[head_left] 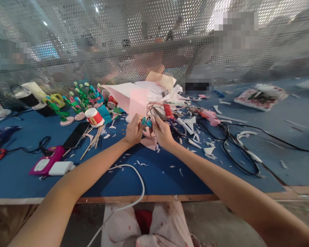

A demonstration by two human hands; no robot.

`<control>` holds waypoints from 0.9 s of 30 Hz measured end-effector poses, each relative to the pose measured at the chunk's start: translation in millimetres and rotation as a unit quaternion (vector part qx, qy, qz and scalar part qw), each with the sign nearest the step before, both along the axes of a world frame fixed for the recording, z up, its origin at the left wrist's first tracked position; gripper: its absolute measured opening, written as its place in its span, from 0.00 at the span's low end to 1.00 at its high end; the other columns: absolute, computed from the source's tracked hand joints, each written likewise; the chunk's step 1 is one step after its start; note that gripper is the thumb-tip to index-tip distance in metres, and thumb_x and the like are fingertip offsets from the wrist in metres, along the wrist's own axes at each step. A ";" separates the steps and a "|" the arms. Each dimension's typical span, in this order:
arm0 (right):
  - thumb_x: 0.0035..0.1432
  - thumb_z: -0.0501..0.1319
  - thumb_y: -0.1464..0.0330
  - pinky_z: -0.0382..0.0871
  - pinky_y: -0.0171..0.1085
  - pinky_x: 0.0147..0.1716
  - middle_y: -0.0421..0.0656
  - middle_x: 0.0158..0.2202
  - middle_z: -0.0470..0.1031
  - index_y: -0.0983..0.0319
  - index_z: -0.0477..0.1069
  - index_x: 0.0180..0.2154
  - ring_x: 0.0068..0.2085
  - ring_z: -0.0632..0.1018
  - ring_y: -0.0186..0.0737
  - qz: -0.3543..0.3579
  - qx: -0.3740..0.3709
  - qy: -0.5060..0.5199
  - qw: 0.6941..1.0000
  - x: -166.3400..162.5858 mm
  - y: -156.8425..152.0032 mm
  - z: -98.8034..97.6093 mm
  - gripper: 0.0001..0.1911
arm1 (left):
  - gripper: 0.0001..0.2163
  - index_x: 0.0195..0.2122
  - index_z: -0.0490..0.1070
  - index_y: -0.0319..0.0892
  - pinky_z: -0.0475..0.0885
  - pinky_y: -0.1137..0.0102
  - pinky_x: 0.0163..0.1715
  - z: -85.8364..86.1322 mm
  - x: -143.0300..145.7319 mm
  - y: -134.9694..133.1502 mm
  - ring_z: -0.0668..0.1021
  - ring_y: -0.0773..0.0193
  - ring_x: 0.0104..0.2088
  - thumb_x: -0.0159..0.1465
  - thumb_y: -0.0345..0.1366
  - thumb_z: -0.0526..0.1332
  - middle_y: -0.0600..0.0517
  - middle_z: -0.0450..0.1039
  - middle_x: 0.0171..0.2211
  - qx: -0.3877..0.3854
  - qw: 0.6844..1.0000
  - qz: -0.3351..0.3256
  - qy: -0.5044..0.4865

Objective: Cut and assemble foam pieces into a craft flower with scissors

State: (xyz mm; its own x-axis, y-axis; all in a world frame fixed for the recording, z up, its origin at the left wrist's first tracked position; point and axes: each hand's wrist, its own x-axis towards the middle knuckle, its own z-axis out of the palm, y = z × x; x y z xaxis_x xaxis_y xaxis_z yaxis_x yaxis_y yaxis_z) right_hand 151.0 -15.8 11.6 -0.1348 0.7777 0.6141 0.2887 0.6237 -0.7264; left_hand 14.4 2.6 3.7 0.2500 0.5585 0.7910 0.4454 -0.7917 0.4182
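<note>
Over the blue table, my left hand (134,131) and my right hand (163,132) meet close together, fingers pinched. Between their fingertips is a small piece of blue paper (148,122), twisted or folded; its exact shape is partly hidden by the fingers. Just below it lies a round pink base (149,133), partly covered by the hands. A pink paper scrap (148,144) rests under that. Behind my hands stands a pink sheet of paper (138,101). Scissors (177,127) with dark blue handles lie to the right of my right hand.
A pink glue gun (210,117) trails a black cable (230,154) at right. Left are a paper cup (94,117), wooden sticks (93,144), a phone (78,134), a magenta power strip (47,160) and finished paper flowers (79,115). A perforated metal screen (144,34) stands behind; paper scraps litter the table.
</note>
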 end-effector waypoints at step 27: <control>0.60 0.47 0.63 0.55 0.31 0.23 0.36 0.20 0.53 0.60 0.51 0.22 0.23 0.60 0.30 -0.011 0.056 0.006 0.998 -0.3 -4.4 1.0 0.15 | 0.11 0.26 0.54 0.42 0.59 0.72 0.23 4.7 15.3 -20.5 0.63 0.70 0.21 0.65 0.37 0.43 0.56 0.57 0.20 -0.046 0.998 -0.023 -0.024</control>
